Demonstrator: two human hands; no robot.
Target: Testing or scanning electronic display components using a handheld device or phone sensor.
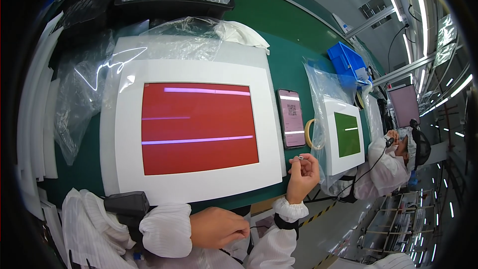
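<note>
A large white-bordered display panel (199,187) lies before me, its screen (199,124) showing red with light reflections. My right hand (302,182) is raised by the panel's lower right corner, thumb and fingers closed on a small whitish piece (300,158) too small to name. My left hand (219,226) is below the panel's near edge, its fingers curled inward. A thin dark cord (260,226) runs near its fingertips; whether the hand grips it is hidden. Just beyond my right hand lies a phone (291,119), screen lit.
White foam (249,56) lies under the panel. Right of the phone are a tape roll (309,133), clear plastic film (326,82) and a smaller white-framed panel (343,164) showing green. A blue bin (343,59), a black tray (174,8) and a co-worker (386,164) are farther off.
</note>
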